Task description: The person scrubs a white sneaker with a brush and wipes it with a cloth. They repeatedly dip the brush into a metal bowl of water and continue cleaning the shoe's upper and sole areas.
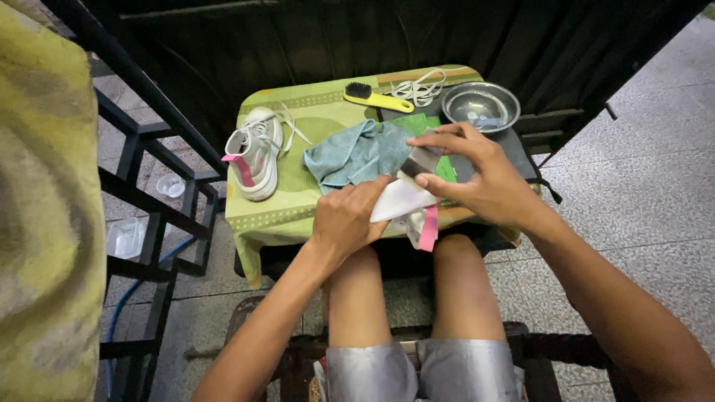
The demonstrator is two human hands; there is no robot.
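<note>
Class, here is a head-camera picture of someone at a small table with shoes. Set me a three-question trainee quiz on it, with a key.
1. True or false: the left hand and right hand both hold the white shoe.
2. Which lies nearest the metal bowl? A) white laces B) second shoe C) blue cloth
3. What colour is the handle of the brush?

Key: 1 true; 2 A; 3 yellow.

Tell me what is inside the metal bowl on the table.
The metal bowl stands open at the table's far right. Its shiny bottom shows only glints, perhaps a little water; I cannot make out any solid object inside it.
</note>
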